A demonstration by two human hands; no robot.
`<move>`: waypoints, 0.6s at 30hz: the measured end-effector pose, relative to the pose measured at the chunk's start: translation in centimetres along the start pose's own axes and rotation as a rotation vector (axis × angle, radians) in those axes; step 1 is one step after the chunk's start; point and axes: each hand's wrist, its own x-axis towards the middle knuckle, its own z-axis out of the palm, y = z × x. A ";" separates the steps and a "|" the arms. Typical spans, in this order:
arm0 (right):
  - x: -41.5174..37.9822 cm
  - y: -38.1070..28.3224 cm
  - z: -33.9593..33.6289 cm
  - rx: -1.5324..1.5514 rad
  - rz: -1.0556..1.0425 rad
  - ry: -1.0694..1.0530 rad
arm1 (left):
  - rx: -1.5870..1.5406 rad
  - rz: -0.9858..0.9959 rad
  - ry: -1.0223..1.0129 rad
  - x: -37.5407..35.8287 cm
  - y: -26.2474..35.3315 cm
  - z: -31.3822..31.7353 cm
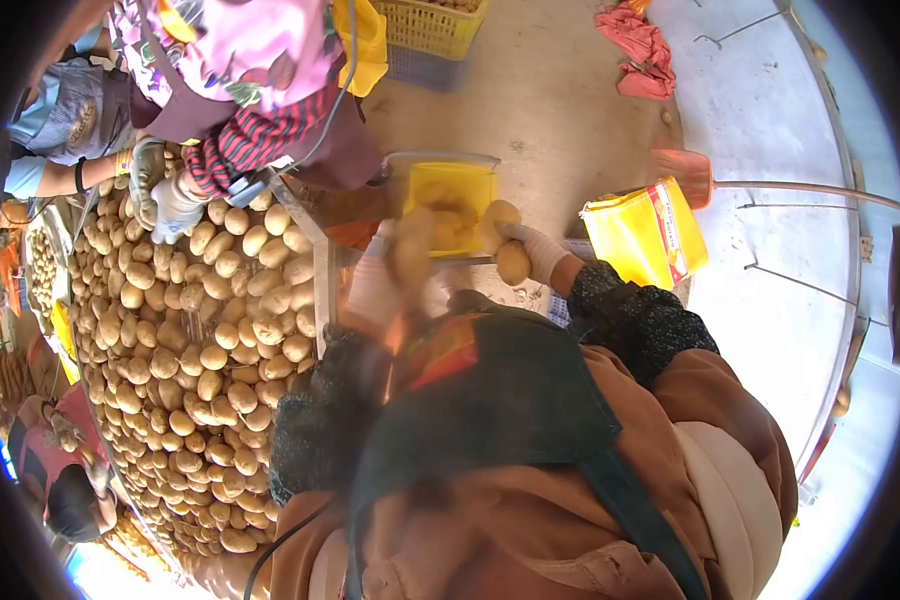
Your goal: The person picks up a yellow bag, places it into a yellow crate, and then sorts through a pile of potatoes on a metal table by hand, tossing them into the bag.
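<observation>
My right hand (540,255), in a pale glove, grips two potatoes; the lower potato (513,264) and the upper potato (498,224) are at the right edge of a yellow container (480,180). My left hand (373,282), also gloved and blurred by motion, has its fingers around a potato (413,245) at the container's left side. Inside the container lie several more potatoes (450,215). Left of my body spreads a sorting table heaped with potatoes (200,350).
A metal rail (320,270) edges the heap. Across it, a co-worker's gloved hands (165,200) touch potatoes. To the right are folded yellow bags (635,235) and a red shovel (685,175). A yellow crate (430,28) stands beyond, and red cloth (640,50) lies on the floor.
</observation>
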 end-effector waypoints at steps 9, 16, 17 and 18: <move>-1.0 0.1 -0.7 -0.209 -0.048 0.208 | 0.531 0.339 0.237 -6.2 -0.6 -3.3; 0.3 1.2 2.7 -0.710 0.059 0.041 | 0.194 0.536 0.485 -14.1 -1.4 -7.3; 1.0 1.6 3.6 -0.828 0.026 -0.008 | 0.208 0.582 0.539 -15.6 -1.2 -7.6; 1.8 1.8 4.5 -0.949 -0.014 -0.067 | 0.427 0.651 0.589 -16.4 -1.5 -9.5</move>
